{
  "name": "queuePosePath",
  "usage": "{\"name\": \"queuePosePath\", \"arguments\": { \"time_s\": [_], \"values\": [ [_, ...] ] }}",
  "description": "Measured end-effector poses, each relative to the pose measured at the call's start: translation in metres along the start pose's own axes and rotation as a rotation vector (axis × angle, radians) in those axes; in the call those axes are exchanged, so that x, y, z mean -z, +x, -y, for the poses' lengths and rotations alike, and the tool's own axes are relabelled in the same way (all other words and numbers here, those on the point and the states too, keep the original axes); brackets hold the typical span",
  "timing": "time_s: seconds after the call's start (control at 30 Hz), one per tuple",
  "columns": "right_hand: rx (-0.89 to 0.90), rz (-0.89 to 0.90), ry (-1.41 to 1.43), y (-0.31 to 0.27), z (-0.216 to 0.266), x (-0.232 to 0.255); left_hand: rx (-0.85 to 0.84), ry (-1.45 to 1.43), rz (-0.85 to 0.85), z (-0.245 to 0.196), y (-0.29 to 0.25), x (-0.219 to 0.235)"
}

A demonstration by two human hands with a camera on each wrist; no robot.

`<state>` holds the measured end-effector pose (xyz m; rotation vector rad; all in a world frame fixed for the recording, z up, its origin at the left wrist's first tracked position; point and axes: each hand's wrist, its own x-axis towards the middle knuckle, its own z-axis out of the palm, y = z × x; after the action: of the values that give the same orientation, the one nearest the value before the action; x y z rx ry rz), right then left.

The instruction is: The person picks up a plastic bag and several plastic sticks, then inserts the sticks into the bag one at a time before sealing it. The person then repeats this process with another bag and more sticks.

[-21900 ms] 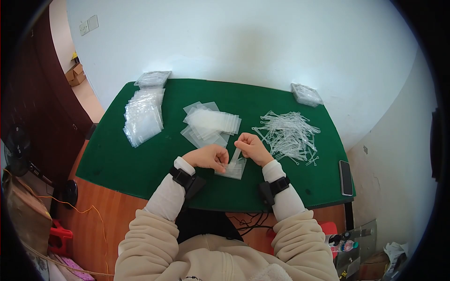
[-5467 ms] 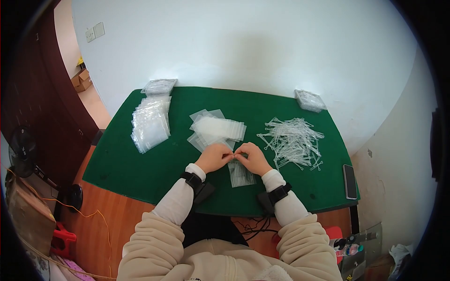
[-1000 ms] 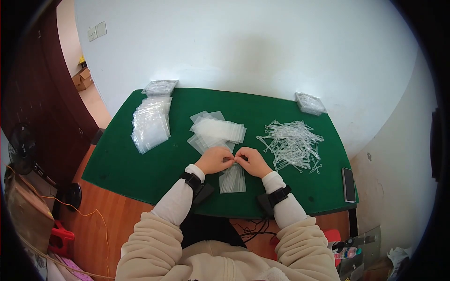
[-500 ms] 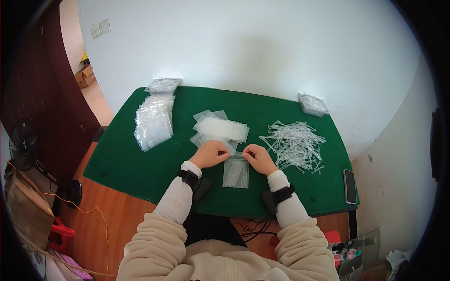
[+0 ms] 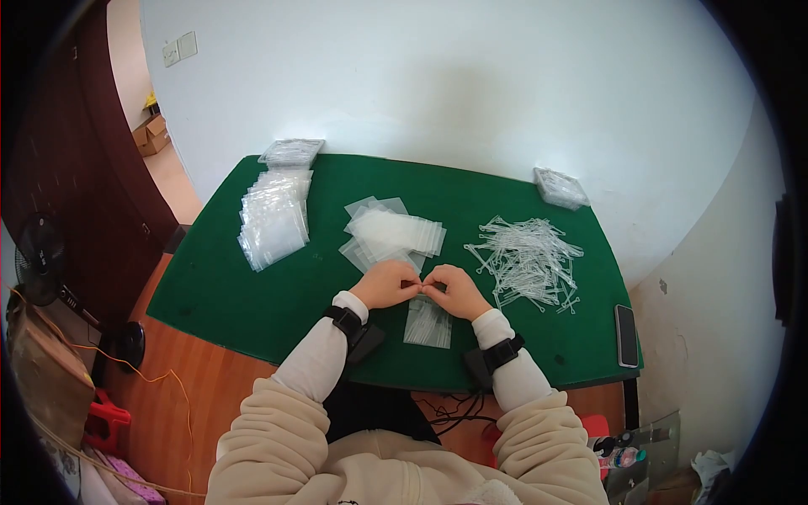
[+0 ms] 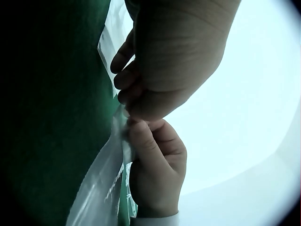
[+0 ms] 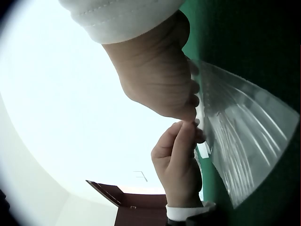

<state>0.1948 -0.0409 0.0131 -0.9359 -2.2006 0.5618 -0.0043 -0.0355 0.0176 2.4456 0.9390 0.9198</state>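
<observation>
A small clear zip bag (image 5: 427,321) holding thin clear plastic pieces lay on the green desk (image 5: 252,295) near its front edge, its top edge pinched by curled fingers of the left hand (image 5: 387,284) and the right hand (image 5: 454,291), which met fingertip to fingertip over the bag's mouth. From the bag, a loose heap of empty clear bags (image 5: 391,232) lay at 12 o'clock, a scatter of clear plastic sticks (image 5: 526,259) at 2 o'clock and a stack of filled bags (image 5: 273,219) at 10 o'clock. A black phone (image 5: 624,335) lay at 3 o'clock by the desk's edge, and two small packs (image 5: 291,151) (image 5: 560,187) sat at the far corners.
</observation>
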Motion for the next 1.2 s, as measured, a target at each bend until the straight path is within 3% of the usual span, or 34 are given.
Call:
{"name": "queuePosePath", "arguments": {
  "time_s": [0.83,1.1,1.2],
  "values": [
    [-0.193,-0.023,0.122,-0.001,-0.016,0.013,0.105,0.035,-0.013,0.004,-0.004,0.017],
    [-0.036,-0.040,0.027,0.001,-0.008,0.004,0.107,-0.025,-0.054,-0.009,-0.003,0.008],
    [0.112,-0.070,0.007,0.003,-0.004,-0.003,0.020,0.054,0.049,-0.005,0.000,0.003]
  ]
}}
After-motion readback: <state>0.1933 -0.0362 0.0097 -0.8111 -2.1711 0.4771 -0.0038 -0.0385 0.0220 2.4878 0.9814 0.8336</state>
